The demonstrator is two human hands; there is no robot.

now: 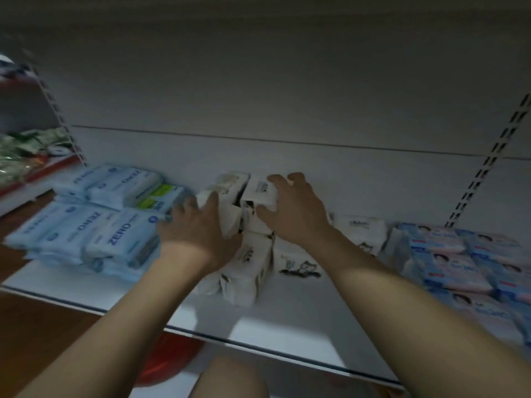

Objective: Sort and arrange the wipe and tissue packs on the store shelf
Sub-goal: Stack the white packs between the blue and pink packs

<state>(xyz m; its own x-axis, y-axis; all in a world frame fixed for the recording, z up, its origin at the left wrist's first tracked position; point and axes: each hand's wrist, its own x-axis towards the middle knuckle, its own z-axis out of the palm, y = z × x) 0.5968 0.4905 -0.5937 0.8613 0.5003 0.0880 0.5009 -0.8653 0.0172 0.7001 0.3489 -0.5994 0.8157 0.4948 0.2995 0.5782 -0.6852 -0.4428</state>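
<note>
The person is reaching both bare arms over the shelf point(287, 317), whose front edge is running from nine o'clock down toward five o'clock of the view. The white packs point(247, 265) are sitting in a loose heap at the middle of the shelf, some standing, some tilting. The left hand point(198, 225) is pressing on the heap's nine o'clock side with its fingers spread and fairly straight, its thumb pointing toward twelve o'clock along a white pack. Its fingertips are reaching the ZERO packs point(115, 225), though blur is hiding whether they are touching. The right hand point(296, 214) is curling its fingers over the top pack point(260, 193) at the heap's twelve o'clock, its thumb closing on the near side and pinching it. The pale blue ZERO packs are lying stacked at the heap's nine o'clock. The blue-pink packs point(459, 259) are lying in rows at its three o'clock, with a lone pack point(362, 228) lying between. Green packs point(20, 150) are showing at ten o'clock of the view on a neighbouring shelf. A knee point(230, 377) is showing at six o'clock.
</note>
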